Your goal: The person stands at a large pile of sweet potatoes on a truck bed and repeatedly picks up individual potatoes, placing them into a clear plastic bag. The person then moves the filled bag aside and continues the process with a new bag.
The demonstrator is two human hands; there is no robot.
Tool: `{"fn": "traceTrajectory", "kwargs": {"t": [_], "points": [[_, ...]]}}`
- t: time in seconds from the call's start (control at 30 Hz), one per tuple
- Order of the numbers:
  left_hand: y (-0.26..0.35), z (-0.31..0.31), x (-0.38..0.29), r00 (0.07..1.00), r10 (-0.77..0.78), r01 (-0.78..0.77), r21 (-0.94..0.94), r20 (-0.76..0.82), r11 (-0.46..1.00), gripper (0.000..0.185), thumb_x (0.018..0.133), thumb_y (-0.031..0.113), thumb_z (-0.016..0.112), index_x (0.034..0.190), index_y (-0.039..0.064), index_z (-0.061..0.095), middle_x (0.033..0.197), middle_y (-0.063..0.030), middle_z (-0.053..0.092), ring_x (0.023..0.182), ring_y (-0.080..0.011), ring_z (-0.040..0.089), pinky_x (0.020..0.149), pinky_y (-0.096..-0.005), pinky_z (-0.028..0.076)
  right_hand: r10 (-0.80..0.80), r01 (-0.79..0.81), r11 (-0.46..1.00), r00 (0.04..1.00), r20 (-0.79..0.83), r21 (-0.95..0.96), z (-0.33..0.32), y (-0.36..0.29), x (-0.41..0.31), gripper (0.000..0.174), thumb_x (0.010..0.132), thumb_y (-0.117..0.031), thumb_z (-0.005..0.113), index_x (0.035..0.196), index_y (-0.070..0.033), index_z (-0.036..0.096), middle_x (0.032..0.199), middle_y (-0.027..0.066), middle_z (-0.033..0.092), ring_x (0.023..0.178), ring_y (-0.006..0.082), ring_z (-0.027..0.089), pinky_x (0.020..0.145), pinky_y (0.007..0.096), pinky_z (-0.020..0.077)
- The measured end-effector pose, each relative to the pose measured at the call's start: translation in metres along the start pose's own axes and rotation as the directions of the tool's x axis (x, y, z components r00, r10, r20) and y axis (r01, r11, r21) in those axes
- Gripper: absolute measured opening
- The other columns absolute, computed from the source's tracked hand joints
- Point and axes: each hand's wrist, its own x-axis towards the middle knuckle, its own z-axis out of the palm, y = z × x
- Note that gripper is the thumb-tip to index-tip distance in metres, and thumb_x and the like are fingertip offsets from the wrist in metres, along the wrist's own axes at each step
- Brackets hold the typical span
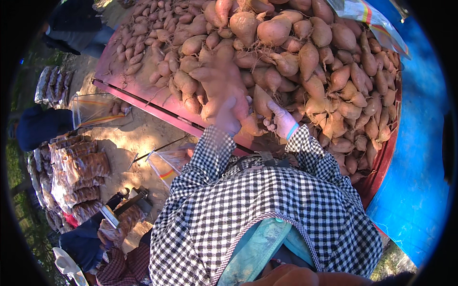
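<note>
Before me lies a large heap of sweet potatoes (315, 68), earthy and trailing thin roots. My right hand (285, 121), in a pale glove with a turquoise cuff, grips a pointed sweet potato (262, 101) at its lower end. Just to the left, my left hand (229, 119), also in a pale glove, is around a reddish sweet potato (241, 106). A blurred smear covers part of that hand and hides some of its fingers. Another sweet potato (252, 126) lies below, between the two hands.
A pink metal panel (157, 107) edges the heap on the left. A blue tarp (418, 150) hangs at the right; a clear plastic bag (372, 18) rests at the upper right. Packed bags (80, 168) stand on the ground, near a co-worker (89, 246) and a weighing scale (132, 200).
</note>
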Motion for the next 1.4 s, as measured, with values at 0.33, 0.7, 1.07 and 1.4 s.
{"fn": "traceTrajectory", "kwargs": {"t": [0.33, 0.7, 1.07, 1.4], "points": [[-0.011, -0.017, -0.020, 0.976, -0.215, 0.218, -0.094, 0.031, 0.972, 0.069, 0.072, 0.033, 0.073, 0.128, 0.001, 0.048, 0.127, -0.0164, 0.053, 0.118, -0.0350, 0.051, 0.102, -0.0580, 0.040, 0.209, -0.183, 0.958, 0.973, 0.101, -0.221, -0.002, 0.015, -0.028, 0.055, 0.085, -0.061, 0.057, 0.102, -0.008, 0.057, 0.084, 0.0036, 0.060, 0.060, 0.0091, 0.048, 0.047, 0.0192, 0.0320], [-0.013, -0.033, -0.041, 0.991, -0.096, 0.069, -0.260, -0.093, 0.963, 0.062, 0.081, 0.036, 0.068, 0.129, 0.004, 0.048, 0.125, -0.0155, 0.056, 0.117, -0.0319, 0.052, 0.107, -0.0474, 0.038, 0.130, 0.012, 0.600, 0.985, 0.112, -0.800, 0.012, 0.012, -0.027, 0.033, 0.096, -0.037, 0.054, 0.090, -0.004, 0.054, 0.068, -0.0039, 0.046, 0.058, 0.0059, 0.040, 0.051, 0.0201, 0.0357], [0.001, -0.058, -0.056, 0.993, 0.040, -0.042, -0.020, -0.114, 0.999, 0.073, 0.074, 0.050, 0.068, 0.126, 0.002, 0.050, 0.125, -0.0159, 0.056, 0.120, -0.0390, 0.049, 0.096, -0.0645, 0.041, 0.313, -0.214, 0.897, 0.926, 0.213, -0.387, 0.036, 0.015, -0.036, 0.039, 0.096, -0.043, 0.052, 0.083, -0.007, 0.053, 0.056, -0.0081, 0.035, 0.043, 0.0028, 0.029, 0.040, 0.0205, 0.0203], [0.017, -0.011, -0.070, 0.954, 0.145, -0.191, -0.160, -0.263, 0.968, 0.061, 0.082, 0.054, 0.057, 0.113, 0.001, 0.059, 0.104, -0.0162, 0.065, 0.101, -0.0349, 0.060, 0.094, -0.0553, 0.046, -0.011, 0.384, -0.239, 0.917, 0.398, -0.892, 0.064, 0.005, -0.038, 0.037, 0.089, -0.028, 0.061, 0.116, -0.002, 0.056, 0.093, 0.0199, 0.065, 0.087, 0.0347, 0.063, 0.075, 0.0423, 0.0484]]}}
